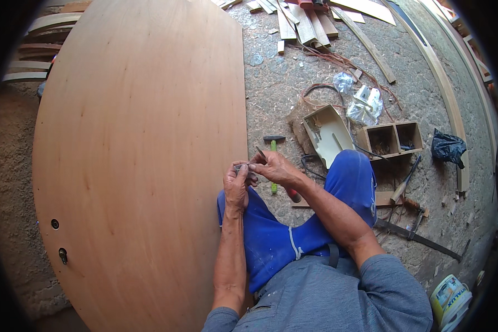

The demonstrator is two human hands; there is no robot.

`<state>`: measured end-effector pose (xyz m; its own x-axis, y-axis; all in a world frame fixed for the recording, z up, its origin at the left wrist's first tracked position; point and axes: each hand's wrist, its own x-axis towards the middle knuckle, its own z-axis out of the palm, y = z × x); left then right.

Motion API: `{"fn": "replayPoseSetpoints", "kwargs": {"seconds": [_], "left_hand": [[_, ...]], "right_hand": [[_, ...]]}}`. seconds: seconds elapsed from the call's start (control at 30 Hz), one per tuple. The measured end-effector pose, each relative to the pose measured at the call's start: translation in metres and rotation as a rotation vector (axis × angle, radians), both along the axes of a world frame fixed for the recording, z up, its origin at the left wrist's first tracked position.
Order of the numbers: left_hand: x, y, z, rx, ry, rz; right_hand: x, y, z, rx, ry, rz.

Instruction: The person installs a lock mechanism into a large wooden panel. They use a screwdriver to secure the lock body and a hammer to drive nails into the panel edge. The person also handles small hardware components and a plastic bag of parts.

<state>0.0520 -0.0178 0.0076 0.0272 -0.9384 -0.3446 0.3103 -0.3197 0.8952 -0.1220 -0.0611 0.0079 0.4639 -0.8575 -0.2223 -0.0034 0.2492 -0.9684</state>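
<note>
Left hand [237,183] points toward twelve o'clock, grip closed around a small piece [239,167]; right hand [275,168], slanting toward ten, clamps a red-handled tool [294,195].

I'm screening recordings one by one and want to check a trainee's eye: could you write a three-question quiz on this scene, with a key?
1. Multiple choice: what colour is the handle of the hammer? A) red B) green C) white
2. True or false: the person's left hand and right hand are close together.
3. Count: how many compartments does the open wooden box on the person's right have?

Key: 1. B. 2. True. 3. Two.
</note>
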Motion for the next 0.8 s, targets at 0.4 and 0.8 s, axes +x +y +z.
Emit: {"fn": "replayPoseSetpoints", "kwargs": {"seconds": [0.4,0.8], "left_hand": [[-0.010,-0.009,-0.004,0.086,-0.020,0.075],[-0.018,-0.016,-0.039,0.133,0.209,0.356]], "right_hand": [[0.003,-0.003,-0.024,-0.072,0.032,-0.122],[0.021,0.027,-0.012,-0.688,0.327,-0.161]]}}
